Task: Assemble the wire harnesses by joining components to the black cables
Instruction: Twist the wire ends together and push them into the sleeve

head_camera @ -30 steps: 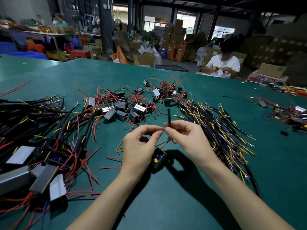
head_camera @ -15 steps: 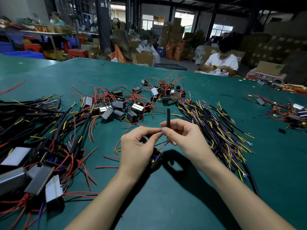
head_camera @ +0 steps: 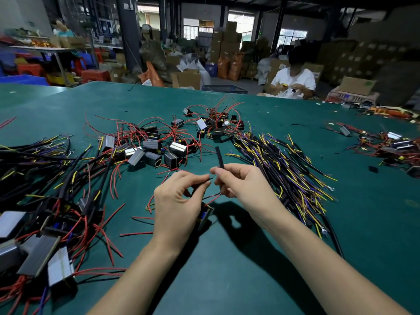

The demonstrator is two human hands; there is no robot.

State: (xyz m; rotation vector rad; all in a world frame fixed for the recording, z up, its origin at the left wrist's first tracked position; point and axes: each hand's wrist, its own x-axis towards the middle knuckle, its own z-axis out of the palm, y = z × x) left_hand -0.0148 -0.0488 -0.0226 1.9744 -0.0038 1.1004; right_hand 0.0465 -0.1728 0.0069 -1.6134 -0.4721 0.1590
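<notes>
The left hand [head_camera: 179,201] pinches a thin dark wire end [head_camera: 205,181] between thumb and forefinger, and a small black box-shaped component [head_camera: 205,218] with red leads hangs just beneath it. The right hand [head_camera: 241,185] grips a short black tube of sleeving [head_camera: 219,157], standing upright above its fingers, close to the wire end. Both hands hover over the green counter [head_camera: 238,269]; a bundle of black, yellow and purple cables [head_camera: 284,169] lies right of them.

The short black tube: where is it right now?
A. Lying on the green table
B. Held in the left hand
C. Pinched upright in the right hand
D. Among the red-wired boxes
C: the short black tube stands up from the right hand, pinched between its fingers.
</notes>
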